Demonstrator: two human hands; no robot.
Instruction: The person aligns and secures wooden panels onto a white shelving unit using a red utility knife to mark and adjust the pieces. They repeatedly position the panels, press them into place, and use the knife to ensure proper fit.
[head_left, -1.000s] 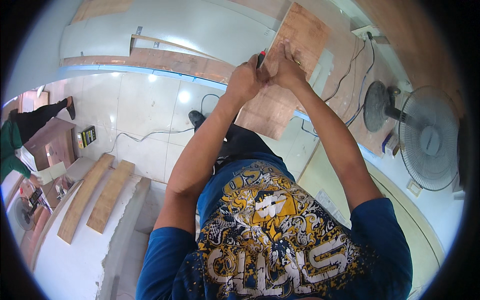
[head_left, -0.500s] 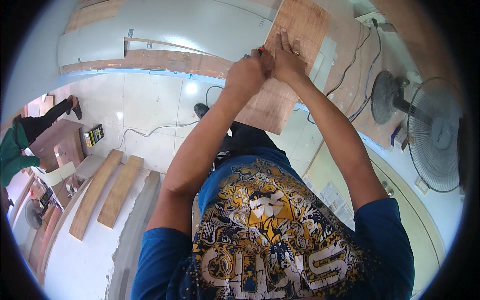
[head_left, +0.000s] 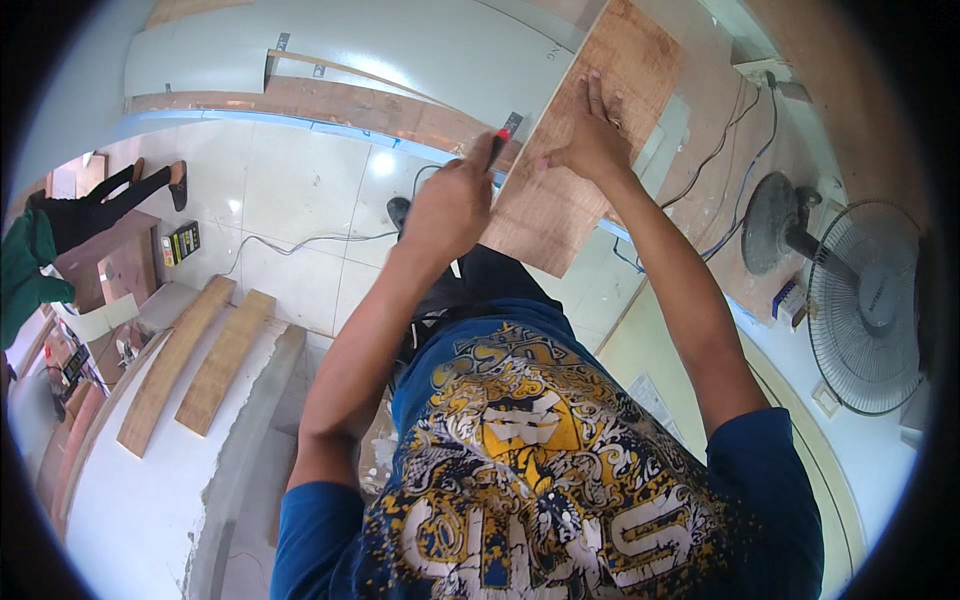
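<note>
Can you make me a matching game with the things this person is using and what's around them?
Things:
1. left hand
2. right hand
3. fan
4. two planks

Places or states:
A. lying side by side on a ledge at the left
B. pressed flat on the brown board
C. gripping a red-tipped tool
D. standing at the far right

Pairs: 1-C, 2-B, 3-D, 4-A

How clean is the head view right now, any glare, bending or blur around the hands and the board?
Head view: strong fisheye bending, with black corners and the wall edges curved near the rim; a bright glare spot on the glossy floor tiles; the left hand with its red-tipped tool and the right hand flat on the plywood board look sharp, evenly lit, no motion blur.
</note>
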